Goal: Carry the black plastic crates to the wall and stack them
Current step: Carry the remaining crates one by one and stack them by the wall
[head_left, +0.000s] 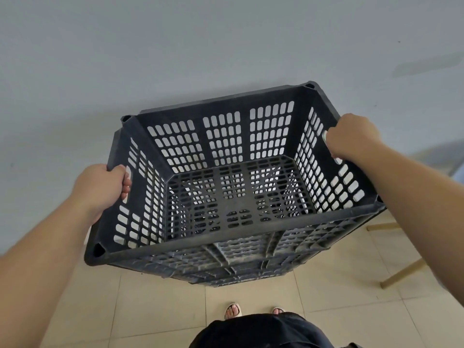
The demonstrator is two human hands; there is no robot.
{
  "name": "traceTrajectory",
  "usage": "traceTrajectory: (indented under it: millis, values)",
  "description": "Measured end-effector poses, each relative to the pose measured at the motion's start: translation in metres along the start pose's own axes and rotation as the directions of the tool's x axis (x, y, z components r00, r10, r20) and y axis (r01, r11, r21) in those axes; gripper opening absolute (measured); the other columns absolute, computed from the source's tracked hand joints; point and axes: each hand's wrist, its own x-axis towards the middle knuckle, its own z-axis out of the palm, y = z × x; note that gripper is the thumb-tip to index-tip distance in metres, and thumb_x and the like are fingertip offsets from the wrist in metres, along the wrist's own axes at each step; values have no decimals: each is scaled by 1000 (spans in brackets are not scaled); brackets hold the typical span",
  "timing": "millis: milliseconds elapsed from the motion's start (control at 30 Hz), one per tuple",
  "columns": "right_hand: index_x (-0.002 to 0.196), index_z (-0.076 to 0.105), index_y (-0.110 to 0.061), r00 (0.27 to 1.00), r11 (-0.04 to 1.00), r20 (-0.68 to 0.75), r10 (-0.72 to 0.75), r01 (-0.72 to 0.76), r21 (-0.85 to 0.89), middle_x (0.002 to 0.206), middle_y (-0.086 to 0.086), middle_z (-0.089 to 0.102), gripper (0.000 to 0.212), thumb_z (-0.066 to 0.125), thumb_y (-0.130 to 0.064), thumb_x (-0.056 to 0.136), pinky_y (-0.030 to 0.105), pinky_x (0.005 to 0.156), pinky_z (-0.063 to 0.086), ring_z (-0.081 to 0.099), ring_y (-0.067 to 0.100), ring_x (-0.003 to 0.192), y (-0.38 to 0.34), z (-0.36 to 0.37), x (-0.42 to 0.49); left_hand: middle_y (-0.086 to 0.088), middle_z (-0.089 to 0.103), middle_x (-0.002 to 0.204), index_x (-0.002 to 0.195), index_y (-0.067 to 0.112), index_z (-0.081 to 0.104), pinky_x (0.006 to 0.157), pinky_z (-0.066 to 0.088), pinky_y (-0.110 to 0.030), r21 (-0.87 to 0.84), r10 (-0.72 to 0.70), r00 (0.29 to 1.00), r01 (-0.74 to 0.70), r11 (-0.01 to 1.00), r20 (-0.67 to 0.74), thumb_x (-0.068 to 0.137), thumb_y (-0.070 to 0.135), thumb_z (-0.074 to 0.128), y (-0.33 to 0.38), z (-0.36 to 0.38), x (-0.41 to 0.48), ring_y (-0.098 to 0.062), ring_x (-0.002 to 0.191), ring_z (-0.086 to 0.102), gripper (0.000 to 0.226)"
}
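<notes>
One crate [233, 197] between left hand [100, 187], right hand [351, 139]; each apparently gripping side handle.

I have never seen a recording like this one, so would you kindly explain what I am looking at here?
There is no machine here. A person wears one wide-angle camera on the head, which looks forward and down, so the two arms you see reaching in from the lower corners are the person's own. The left hand and the right hand each grip one side of an empty black crate. The left fingers curl through a handle slot. The crate is tilted and close to a grey wall. Under its near edge there seems to be a second crate, but I cannot tell whether the two touch. Below is a tiled floor with the person's sandalled feet. Pale wooden legs stand at the right.
</notes>
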Motion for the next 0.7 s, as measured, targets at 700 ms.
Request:
traceTrajectory:
  millis: [700]
  values:
    - [73,55,0,1000,1000,-28,-4,4,-22,67,15,58,9,57,-2,81,24,44,33,51,27,53,-2,5,-6,-8,75,74,83,6,69,66,47,-36,116,32,999,-32,993,0,103,31,46,-2,-6,1,-24,67,69,40]
